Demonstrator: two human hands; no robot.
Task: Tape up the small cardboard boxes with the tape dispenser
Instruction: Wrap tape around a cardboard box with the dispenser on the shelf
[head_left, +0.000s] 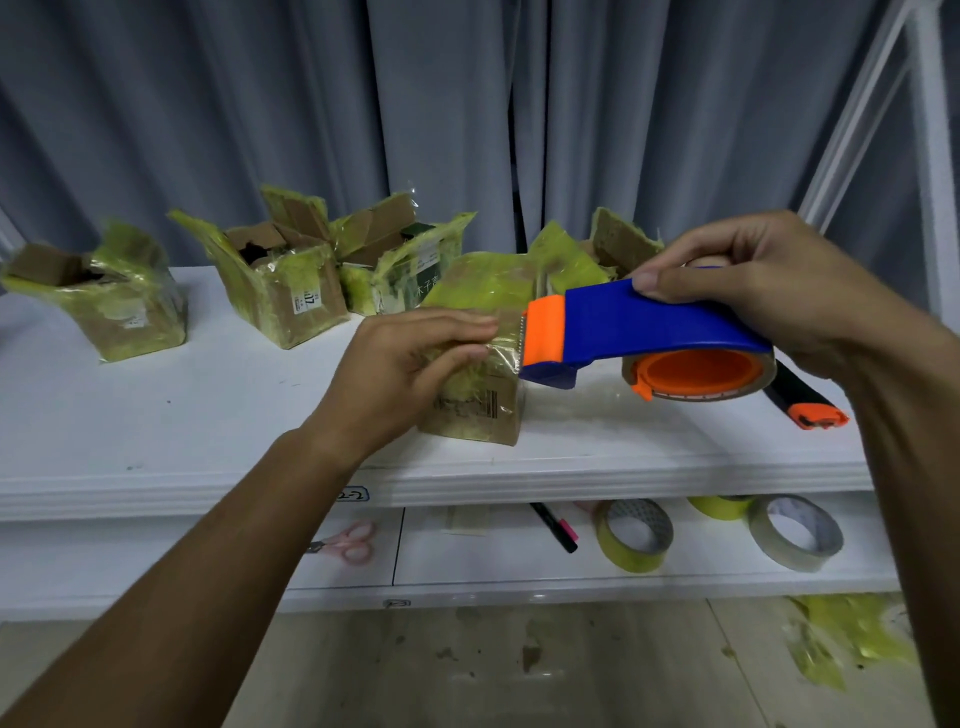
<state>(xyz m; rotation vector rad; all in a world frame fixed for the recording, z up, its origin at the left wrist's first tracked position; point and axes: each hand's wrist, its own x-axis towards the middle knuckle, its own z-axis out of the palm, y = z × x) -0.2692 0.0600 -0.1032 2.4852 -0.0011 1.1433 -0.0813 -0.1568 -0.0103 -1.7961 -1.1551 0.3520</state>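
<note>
Desk (218, 415): we work at a smooth white top with a moulded front edge; a lower shelf (467, 566) carries spare tape rolls, a marker and pink scissors.
Open boxes (283, 291): behind the work, several worn cardboard boxes stand with flaps up, crusted with yellow-green tape scraps.
Box in hand (480, 374): small, creased, glossy with old film, it sits near the desk's front edge, between our two hands.
Tape dispenser (639, 332): hard blue plastic with an orange cutter guard, its toothed edge touching the box's top right corner.
Right hand (769, 286): fingers curled over the dispenser's blue back, thumb on top.
Left hand (415, 358): fingers closed on the box's top edge, seemingly pinning clear tape there.
The step, as we judge it: keep the tape taut, hold the box still, then tilt the teeth down for a clean cut.
</note>
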